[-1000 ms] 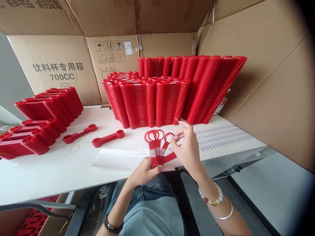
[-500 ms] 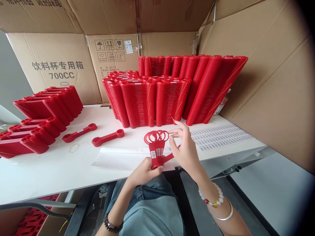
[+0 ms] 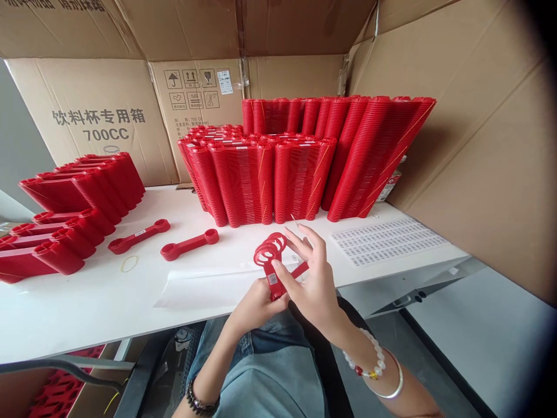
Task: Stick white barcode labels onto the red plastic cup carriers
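Observation:
My left hand (image 3: 256,307) grips the lower end of a small fan of red ring-ended plastic strips (image 3: 273,264), held above the table's front edge. Their rings overlap at the top, and a white barcode label shows on the front strip. My right hand (image 3: 311,278) is at the fan's right side, its thumb against the strips and covering part of them. From its raised fingers sticks a thin, pale pointed stick (image 3: 295,220), too small to identify. Another red arm of the strips angles out behind the right thumb. White backing paper (image 3: 195,290) lies beneath the hands.
Tall bundled stacks of red strips (image 3: 243,186) stand at the back. More stacks (image 3: 65,249) are on the left, with two loose small piles (image 3: 139,235) and a rubber band (image 3: 129,264) nearby. A barcode label sheet (image 3: 387,241) lies right. Cardboard (image 3: 100,128) walls the table.
My right hand has moved left and down onto the fan, its thumb now over the labels. The strips' rings have tilted and bunched closer together. My left hand keeps its grip.

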`<state>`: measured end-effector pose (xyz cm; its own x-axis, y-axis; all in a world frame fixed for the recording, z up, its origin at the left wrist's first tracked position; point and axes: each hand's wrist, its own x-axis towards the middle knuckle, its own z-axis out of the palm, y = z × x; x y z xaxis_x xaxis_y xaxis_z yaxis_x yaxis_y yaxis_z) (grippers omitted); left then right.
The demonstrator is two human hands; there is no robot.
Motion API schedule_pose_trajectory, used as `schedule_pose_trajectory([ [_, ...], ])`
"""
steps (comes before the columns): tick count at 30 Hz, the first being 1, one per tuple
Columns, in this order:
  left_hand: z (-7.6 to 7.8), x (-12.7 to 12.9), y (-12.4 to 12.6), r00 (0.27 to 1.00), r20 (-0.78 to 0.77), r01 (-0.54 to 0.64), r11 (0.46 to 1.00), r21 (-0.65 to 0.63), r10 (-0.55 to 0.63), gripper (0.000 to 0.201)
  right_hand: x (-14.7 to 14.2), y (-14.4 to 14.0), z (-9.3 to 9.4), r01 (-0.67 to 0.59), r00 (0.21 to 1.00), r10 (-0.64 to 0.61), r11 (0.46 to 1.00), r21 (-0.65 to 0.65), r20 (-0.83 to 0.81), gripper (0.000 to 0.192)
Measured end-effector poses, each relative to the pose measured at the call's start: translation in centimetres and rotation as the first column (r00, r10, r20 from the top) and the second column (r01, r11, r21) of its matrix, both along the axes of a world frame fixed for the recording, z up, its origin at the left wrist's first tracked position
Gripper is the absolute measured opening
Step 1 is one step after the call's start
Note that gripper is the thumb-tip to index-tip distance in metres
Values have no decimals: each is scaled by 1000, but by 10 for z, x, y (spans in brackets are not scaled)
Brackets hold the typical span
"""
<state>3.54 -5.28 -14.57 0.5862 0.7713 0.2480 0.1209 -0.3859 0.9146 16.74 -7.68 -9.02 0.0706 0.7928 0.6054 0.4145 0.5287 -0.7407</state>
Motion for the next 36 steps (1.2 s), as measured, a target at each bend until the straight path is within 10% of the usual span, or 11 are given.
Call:
schedule_pose_trajectory([
  [11,-2,5,-6,975,-183,-111,991,70,122,7,5,-13,9,244,963,-259,953,178,68,56],
  [19,-5,6,-6,980,-168,-101,993,64,110,15,12,-16,14,178,982,-182,980,88,42,49],
  [24,-5,2,-4,998,-28,-55,995,-79,53,9,30,-7,22,16,1000,-17,996,88,15,59],
  [29,-3,-3,6,933,311,-31,901,-433,181,19,49,6,28,72,988,-90,988,137,128,17],
  [36,5,-3,13,889,386,6,837,-548,247,18,36,28,11,-183,939,217,972,-146,267,10],
])
